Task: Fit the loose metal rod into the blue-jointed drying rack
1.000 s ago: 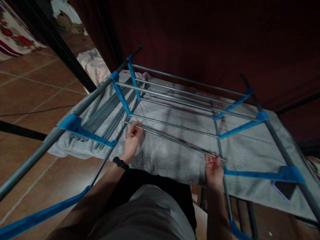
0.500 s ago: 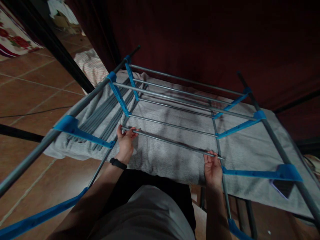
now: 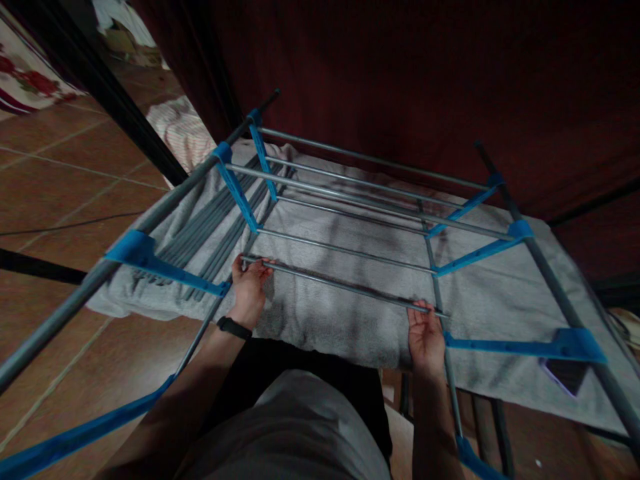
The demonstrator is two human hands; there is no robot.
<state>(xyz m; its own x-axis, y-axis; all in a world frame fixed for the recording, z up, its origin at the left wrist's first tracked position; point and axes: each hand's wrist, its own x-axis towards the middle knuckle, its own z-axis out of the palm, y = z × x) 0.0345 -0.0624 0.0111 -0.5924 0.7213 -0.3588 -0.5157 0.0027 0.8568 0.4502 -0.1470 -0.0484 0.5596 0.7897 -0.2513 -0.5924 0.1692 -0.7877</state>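
A thin grey metal rod [image 3: 340, 285] spans the gap between my two hands. Near its left end, my left hand [image 3: 251, 283] grips it between thumb and fingers. My right hand [image 3: 426, 331] is closed around the other end, palm turned up, with the tip sticking out past the fingers. On both sides stands a rack frame of grey tubes with blue plastic brackets; the left bracket [image 3: 170, 267] lies beside my left hand and the right bracket [image 3: 505, 347] beside my right. Farther back, several fitted crossbars [image 3: 345, 251] join the two sides.
Several loose grey rods [image 3: 207, 223] lie bundled on the grey blanket [image 3: 320, 327] at the left. A phone [image 3: 567, 375] rests under the right bracket. Behind the rack hangs a dark red curtain [image 3: 400, 80]. Tiled floor [image 3: 65, 193] shows at the left.
My left hand and the rod's left end have shifted very slightly left. The right hand stays nearly where it was, and both hands keep hold of the rod.
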